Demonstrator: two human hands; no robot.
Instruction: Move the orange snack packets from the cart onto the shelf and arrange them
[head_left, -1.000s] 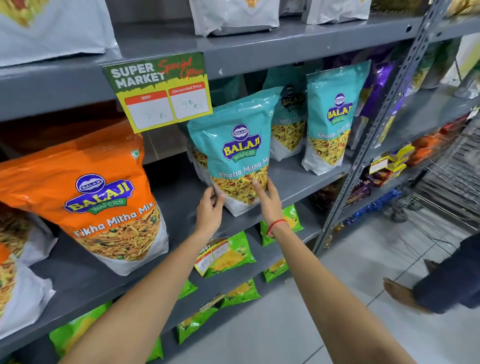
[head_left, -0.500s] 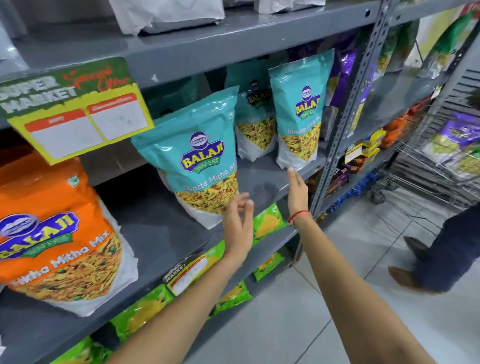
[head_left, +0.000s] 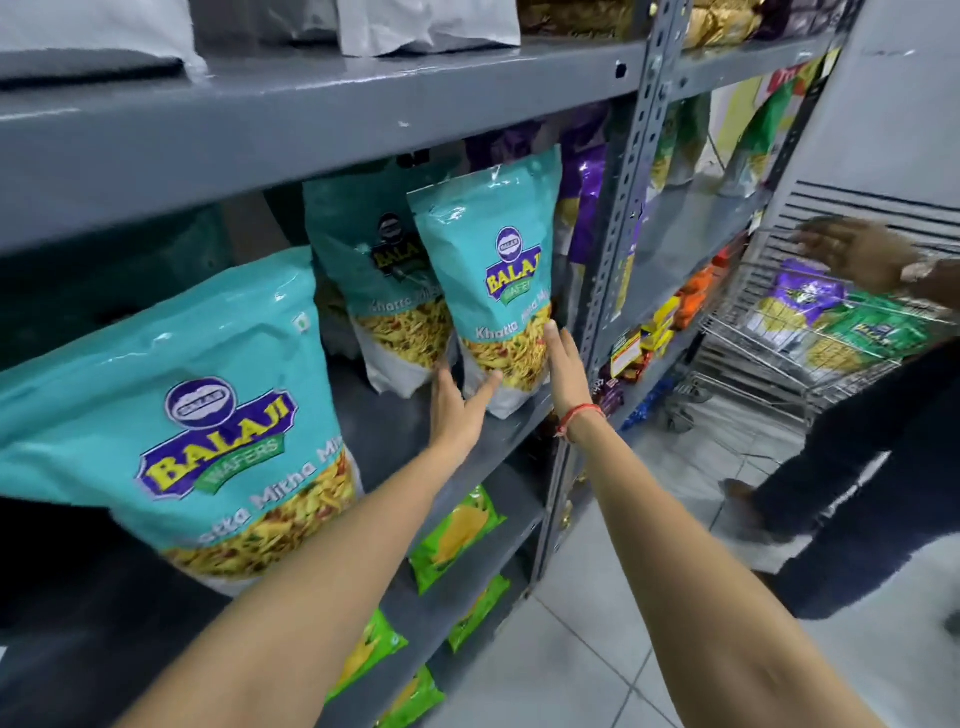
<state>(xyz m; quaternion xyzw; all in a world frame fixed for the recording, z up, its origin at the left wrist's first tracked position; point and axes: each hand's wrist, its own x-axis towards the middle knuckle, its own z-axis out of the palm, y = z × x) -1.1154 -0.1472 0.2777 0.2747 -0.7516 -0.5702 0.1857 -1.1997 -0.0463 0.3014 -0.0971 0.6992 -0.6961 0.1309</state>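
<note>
No orange snack packet shows on the middle shelf (head_left: 498, 441) in front of me; only a few small orange packs (head_left: 698, 291) lie on a far shelf. A teal Balaji packet (head_left: 498, 280) stands upright at the shelf's right end. My left hand (head_left: 457, 408) grips its lower left corner, thumb across the front and fingers beside it. My right hand (head_left: 563, 364) lies flat and open against the packet's lower right edge. The wire cart (head_left: 748, 332) at the right holds purple and green packets.
A second teal packet (head_left: 379, 291) stands just behind, and a large one (head_left: 197, 415) leans close at the left. A grey upright post (head_left: 618, 249) borders the shelf. Another person's hand (head_left: 857, 254) reaches over the cart, with their legs (head_left: 852, 493) on the tiled floor.
My view swung right, so the orange packet and price sign left the frame. Both hands moved from the near teal packet to the one at the shelf's right end.
</note>
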